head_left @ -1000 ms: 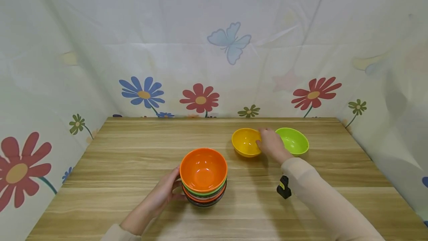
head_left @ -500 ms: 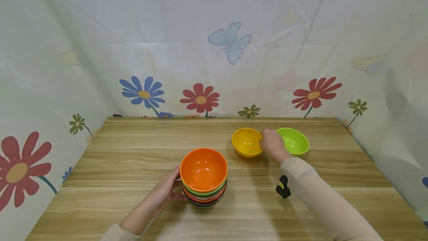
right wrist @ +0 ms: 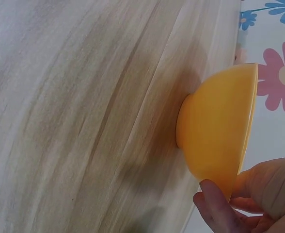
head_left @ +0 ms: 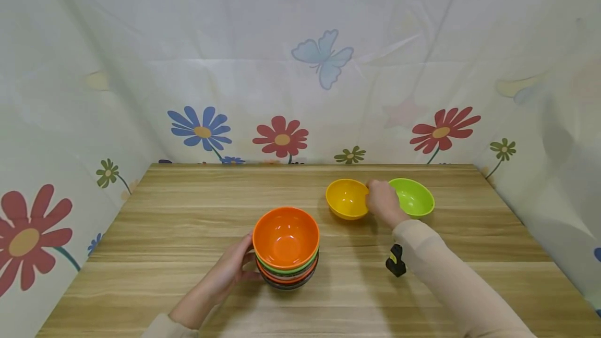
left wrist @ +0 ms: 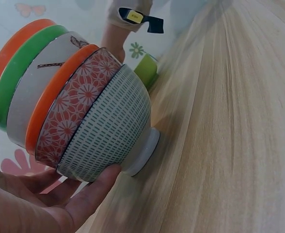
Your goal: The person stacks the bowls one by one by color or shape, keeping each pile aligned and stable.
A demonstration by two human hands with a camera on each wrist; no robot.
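Observation:
A stack of bowls (head_left: 287,244) stands near the front middle of the table, an orange one on top. The left wrist view shows green, white, orange and red-flowered bowls below it, and a green-dashed white bowl (left wrist: 111,126) at the bottom. My left hand (head_left: 230,265) holds the stack's left side, thumb and fingers spread round it. Farther back, a yellow bowl (head_left: 346,200) sits upright on the table. My right hand (head_left: 384,201) grips its right rim, with a fingertip against the outer wall (right wrist: 217,126). Part of that rim is hidden by the hand.
A lime green bowl (head_left: 413,198) stands just right of my right hand, which partly covers it. The wood-grain table (head_left: 197,213) meets a flower-printed cloth (head_left: 235,67) at the back and sides. A black device with a yellow label (head_left: 396,261) hangs at the right wrist.
The right hand has shifted very slightly to the right at the yellow bowl's rim. The left hand and the stack have stayed put.

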